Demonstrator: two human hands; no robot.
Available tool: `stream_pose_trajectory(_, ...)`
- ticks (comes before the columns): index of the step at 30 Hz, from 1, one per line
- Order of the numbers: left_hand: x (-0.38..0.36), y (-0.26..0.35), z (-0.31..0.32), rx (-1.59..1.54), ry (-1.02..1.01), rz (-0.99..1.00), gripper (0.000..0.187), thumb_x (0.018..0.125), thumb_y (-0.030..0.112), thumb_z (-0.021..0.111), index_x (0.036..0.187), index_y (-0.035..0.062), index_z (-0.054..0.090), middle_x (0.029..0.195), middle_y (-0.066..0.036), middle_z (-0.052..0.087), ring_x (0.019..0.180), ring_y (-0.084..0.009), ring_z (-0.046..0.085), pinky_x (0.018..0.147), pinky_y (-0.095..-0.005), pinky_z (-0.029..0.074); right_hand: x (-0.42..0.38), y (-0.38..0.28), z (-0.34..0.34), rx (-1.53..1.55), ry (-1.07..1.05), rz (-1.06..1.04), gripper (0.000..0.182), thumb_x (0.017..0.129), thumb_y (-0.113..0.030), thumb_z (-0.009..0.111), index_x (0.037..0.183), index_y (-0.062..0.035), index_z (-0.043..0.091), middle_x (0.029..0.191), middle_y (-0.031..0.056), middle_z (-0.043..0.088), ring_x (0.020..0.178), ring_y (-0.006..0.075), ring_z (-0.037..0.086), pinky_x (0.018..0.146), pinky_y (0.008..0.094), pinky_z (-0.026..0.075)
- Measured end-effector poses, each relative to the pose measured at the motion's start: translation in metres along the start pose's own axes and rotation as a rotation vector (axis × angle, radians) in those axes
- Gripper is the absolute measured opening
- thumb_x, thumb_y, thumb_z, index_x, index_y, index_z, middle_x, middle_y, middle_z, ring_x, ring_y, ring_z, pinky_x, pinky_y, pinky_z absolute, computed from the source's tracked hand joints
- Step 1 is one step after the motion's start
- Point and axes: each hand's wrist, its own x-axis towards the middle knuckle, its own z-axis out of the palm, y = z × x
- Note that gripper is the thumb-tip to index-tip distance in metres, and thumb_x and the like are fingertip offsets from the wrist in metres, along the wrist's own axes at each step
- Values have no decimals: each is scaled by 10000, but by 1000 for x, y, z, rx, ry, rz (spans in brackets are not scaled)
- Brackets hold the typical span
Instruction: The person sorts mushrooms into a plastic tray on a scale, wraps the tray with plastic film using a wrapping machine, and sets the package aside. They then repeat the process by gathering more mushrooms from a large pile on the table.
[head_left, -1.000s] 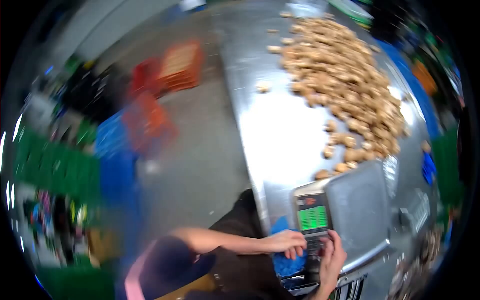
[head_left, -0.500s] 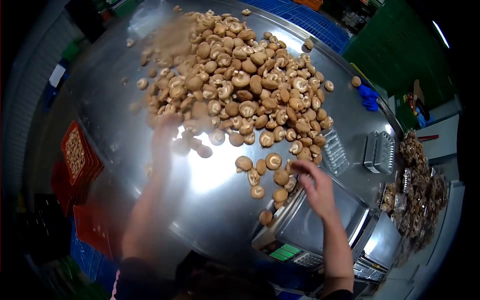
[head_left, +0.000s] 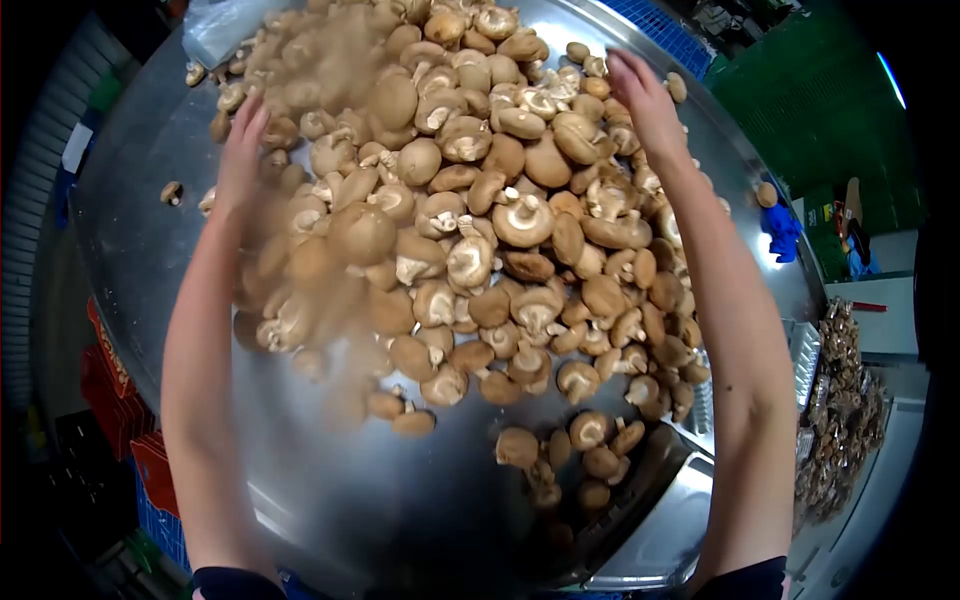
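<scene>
A broad heap of brown shiitake mushrooms (head_left: 525,215) covers the middle of the steel table (head_left: 125,260), caps and pale stems turned every way. Both my arms reach forward along its sides. My left hand (head_left: 241,150) lies against the heap's left edge, fingers stretched out, holding nothing I can see. At the far right edge, my right hand (head_left: 645,98) is open with its fingers extended and slightly bent over the mushrooms. A smaller loose group of mushrooms (head_left: 590,430) lies nearer me, beside the scale (head_left: 655,535). Motion blurs the heap's left part.
A clear plastic bag (head_left: 222,28) lies at the far left. Clear plastic trays (head_left: 803,355) sit right, partly behind my right arm. Beyond are a blue glove (head_left: 783,232) and bagged mushrooms (head_left: 845,400). Red crates (head_left: 118,400) stand left of the table.
Both hands have moved forward, the right from beside the scale to the heap's far right edge. My view has come closer to the heap, and mushrooms on the left are blurred.
</scene>
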Motion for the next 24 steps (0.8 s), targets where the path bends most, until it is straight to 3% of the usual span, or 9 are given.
stream_pose_trajectory(4, 48, -2, 46, 411, 70, 31, 740, 869, 592, 473, 1426, 110, 401, 1433, -158, 418, 1308, -313, 407, 1074, -378, 298, 71, 64, 44, -117, -25, -110, 801, 807, -635, 537, 1349, -48, 483, 1265, 179, 585, 1177, 283, 552, 1012, 365, 388)
stream_pose_trajectory(5, 56, -7, 54, 517, 121, 54, 776, 851, 641, 457, 1427, 124, 402, 1434, -168, 416, 1319, -328, 394, 1083, -393, 284, 65, 62, 54, -103, -46, 0, 529, 934, -368, 535, 1364, -71, 454, 1275, 204, 548, 1180, 296, 519, 970, 387, 432)
stream_pose_trajectory(7, 63, -11, 54, 495, 104, 71, 785, 848, 659, 442, 1436, 141, 391, 1432, -169, 427, 1337, -319, 379, 1094, -402, 269, 83, 91, 71, -698, -191, 19, 902, 770, -743, 459, 1387, -84, 450, 1317, 192, 545, 1217, 331, 522, 1029, 404, 380)
stream_pose_trajectory(12, 32, 12, 62, 485, -37, 20, 646, 904, 559, 487, 1405, 154, 441, 1339, -147, 521, 1202, -266, 516, 1023, -361, 374, 76, 80, 71, -595, -358, -4, 954, 745, -803, 418, 1418, -126, 420, 1372, 218, 484, 1263, 363, 472, 1056, 405, 362)
stream_pose_trajectory(17, -21, 61, 60, 436, -200, 103, 623, 894, 518, 522, 1387, 142, 467, 1314, -165, 540, 1201, -243, 526, 1015, -343, 391, 30, 45, 72, -152, -565, 139, 763, 842, -682, 468, 1358, -121, 500, 1362, 116, 526, 1268, 276, 480, 1068, 353, 350)
stream_pose_trajectory(19, -56, 87, 57, 224, -268, -2, 660, 882, 505, 537, 1418, 137, 423, 1310, -176, 540, 1212, -243, 518, 1020, -344, 388, 7, 30, 71, -75, -735, 43, 435, 954, -349, 473, 1331, -140, 537, 1344, 93, 549, 1224, 203, 514, 1030, 311, 388)
stream_pose_trajectory(21, -91, 80, 65, 161, -272, -35, 726, 834, 500, 591, 1423, 119, 402, 1367, -195, 484, 1230, -323, 494, 1038, -421, 371, -14, 13, 68, -170, -798, -43, 390, 943, -236, 471, 1313, -147, 557, 1280, 83, 601, 1156, 183, 560, 1000, 305, 414)
stream_pose_trajectory(23, -129, 89, 66, 91, -235, 8, 763, 827, 501, 598, 1448, 127, 359, 1396, -201, 451, 1263, -321, 467, 1057, -417, 352, -44, -2, 63, -105, -817, 159, 351, 957, -242, 503, 1267, -95, 580, 1237, 59, 610, 1106, 146, 556, 994, 297, 420)
stream_pose_trajectory(24, -145, 97, 63, 39, -279, -40, 778, 822, 502, 604, 1449, 116, 353, 1406, -206, 437, 1277, -321, 452, 1068, -415, 338, -57, 19, 64, -11, -833, -43, 344, 935, -199, 538, 1244, -55, 589, 1235, 44, 612, 1084, 136, 562, 981, 310, 435)
